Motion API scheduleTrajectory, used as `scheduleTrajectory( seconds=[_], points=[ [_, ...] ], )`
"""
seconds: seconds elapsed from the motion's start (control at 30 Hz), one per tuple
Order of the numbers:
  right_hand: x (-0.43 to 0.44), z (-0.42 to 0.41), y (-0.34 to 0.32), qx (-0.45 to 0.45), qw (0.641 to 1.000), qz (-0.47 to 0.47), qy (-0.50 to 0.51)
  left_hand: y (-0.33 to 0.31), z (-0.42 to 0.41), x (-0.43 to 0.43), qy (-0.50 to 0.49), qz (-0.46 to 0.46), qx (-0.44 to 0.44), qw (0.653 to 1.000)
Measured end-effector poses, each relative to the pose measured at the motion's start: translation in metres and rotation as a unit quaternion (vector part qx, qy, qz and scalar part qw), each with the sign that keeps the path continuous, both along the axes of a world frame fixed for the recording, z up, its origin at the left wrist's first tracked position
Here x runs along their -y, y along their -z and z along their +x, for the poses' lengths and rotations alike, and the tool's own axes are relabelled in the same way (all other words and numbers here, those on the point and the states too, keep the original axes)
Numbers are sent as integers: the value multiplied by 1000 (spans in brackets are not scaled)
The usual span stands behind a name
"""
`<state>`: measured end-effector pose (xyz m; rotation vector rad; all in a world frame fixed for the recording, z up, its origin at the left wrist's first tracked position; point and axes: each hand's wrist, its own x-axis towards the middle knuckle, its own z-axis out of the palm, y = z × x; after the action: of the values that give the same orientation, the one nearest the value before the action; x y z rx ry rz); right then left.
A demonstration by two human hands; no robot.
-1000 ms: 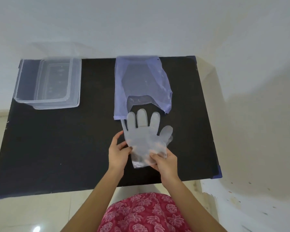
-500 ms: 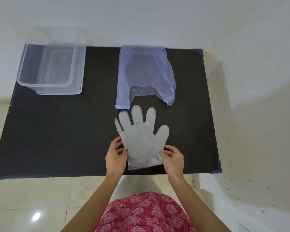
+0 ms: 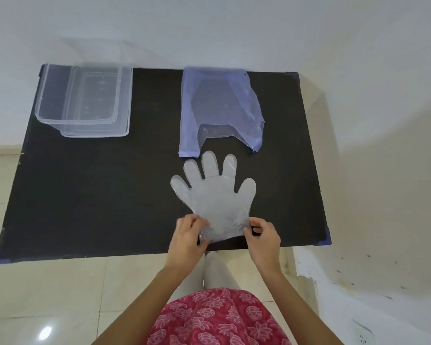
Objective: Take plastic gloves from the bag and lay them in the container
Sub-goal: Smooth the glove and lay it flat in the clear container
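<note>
While both hands pinch the cuff end of the thin, translucent plastic gloves (image 3: 214, 202), the step in hand seems to be the lifting of them from the black table top (image 3: 110, 195). The left hand (image 3: 187, 239) grips the near-left corner of the cuff and the right hand (image 3: 263, 236) grips the near-right corner, so the hands are apart with the film between them. More than one layer seems to lie there, fingers spread toward the crinkled bluish plastic bag (image 3: 219, 108) just beyond. The next move probably calls for carrying the limp film far left to the clear, rigid, rectangular plastic container (image 3: 85, 103), which looks empty.
</note>
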<state>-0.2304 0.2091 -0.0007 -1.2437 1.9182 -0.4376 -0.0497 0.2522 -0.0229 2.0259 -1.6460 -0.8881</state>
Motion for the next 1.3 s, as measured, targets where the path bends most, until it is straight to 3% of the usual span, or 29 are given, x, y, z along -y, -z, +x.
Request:
scheduleTrajectory(
  seconds=[0.07,0.13,0.27,0.57,1.13,1.3],
  points=[
    [-7,3,0,3,999,-9,-39,7,2,-7,74,26,17,997],
    [-13,6,2,0,993,-26,-112,10,6,-7,87,45,22,995],
    [-22,13,10,-25,975,-46,-214,12,9,-2,130,-3,44,991],
    [-32,9,19,-15,976,-68,-205,20,11,1,97,-16,11,995],
    [-3,14,22,-95,953,-101,-270,-6,10,17,13,32,-12,999],
    [5,14,14,-82,957,-130,-245,-25,9,21,-22,50,-114,992]
  ],
)
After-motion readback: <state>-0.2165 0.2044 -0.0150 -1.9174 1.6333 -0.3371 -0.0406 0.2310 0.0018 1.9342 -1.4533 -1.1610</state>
